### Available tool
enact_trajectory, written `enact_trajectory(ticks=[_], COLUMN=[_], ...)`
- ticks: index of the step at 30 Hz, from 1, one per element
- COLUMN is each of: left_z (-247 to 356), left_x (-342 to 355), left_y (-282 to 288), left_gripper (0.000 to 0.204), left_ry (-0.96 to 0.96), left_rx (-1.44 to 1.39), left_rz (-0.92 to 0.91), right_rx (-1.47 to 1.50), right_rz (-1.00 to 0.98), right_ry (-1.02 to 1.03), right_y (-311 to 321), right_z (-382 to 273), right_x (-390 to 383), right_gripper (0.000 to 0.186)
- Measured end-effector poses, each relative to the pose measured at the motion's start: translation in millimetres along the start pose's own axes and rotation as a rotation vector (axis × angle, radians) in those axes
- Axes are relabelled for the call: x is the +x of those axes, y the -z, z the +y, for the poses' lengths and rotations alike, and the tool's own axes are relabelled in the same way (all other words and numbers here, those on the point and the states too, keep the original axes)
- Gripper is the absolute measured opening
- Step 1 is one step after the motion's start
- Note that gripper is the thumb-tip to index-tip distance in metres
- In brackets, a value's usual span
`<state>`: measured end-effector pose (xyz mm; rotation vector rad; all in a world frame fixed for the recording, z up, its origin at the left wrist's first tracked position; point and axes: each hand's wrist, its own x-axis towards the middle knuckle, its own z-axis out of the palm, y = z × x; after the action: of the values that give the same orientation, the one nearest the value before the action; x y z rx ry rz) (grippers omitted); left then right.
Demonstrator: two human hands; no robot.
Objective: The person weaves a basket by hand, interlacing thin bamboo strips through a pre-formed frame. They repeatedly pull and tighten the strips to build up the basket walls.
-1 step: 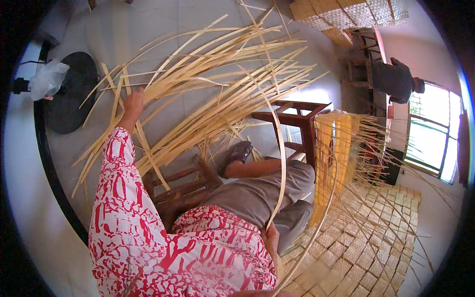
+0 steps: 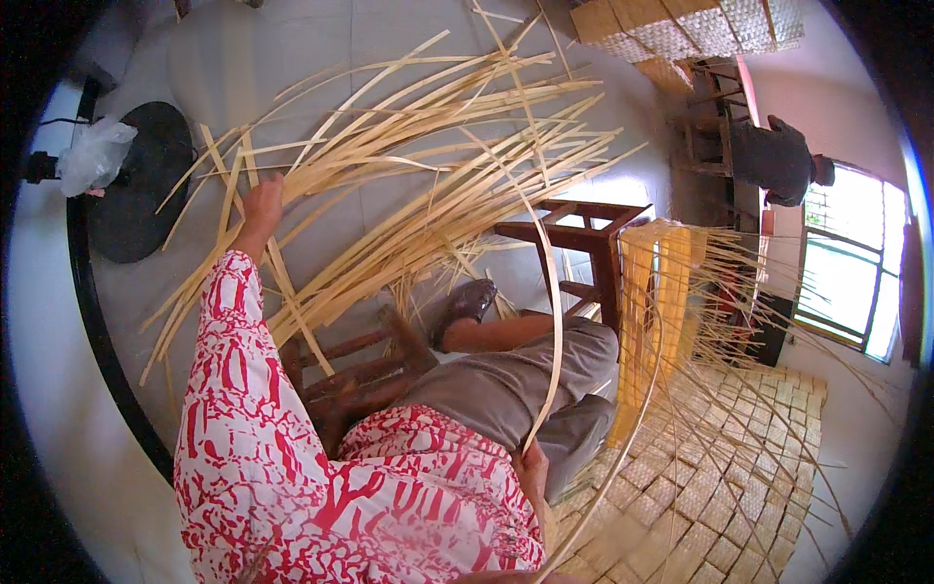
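A clear bag sits crumpled at the far left, touching the round black base on the grey floor; whatever it holds is too blurred to tell. At the top right, pale woven boxes are stacked, cut off by the rim.

Your left hand is stretched out and closed around a few strips at the near end of the strip pile, which fans out across the floor ahead of you. Your right hand sits low by your lap, pinching one long strip that arcs up over your knee; its fingers are partly hidden by your patterned sleeve, so the grip is hard to read exactly.

Your shoe rests among loose strips near a dark wooden stool. A second wooden frame lies under your left arm, mostly covered. A woven mat spreads to your right, its loose ends sticking up beside the stool. Another person stands by the window, well apart.
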<state>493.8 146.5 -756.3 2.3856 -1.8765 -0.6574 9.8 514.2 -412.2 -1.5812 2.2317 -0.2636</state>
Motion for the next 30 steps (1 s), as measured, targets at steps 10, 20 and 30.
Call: enact_trajectory(ticks=[10, 20, 30], left_z=[0, -3, -4], left_x=[14, 84, 57], left_y=[2, 93, 40], left_gripper=[0.018, 0.018, 0.021], left_ry=[-0.073, -0.199, -0.115], left_rx=[0.049, -1.464, -0.498], left_rz=[0.201, -0.490, -0.192], right_rx=[-0.006, -0.050, -0.087], right_rz=[-0.100, 0.072, 0.096], right_ry=[-0.232, -0.106, -0.166], right_y=[8, -41, -61], right_z=[-36, -3, 6], right_x=[-5, 11, 12], right_gripper=[0.029, 0.016, 0.022])
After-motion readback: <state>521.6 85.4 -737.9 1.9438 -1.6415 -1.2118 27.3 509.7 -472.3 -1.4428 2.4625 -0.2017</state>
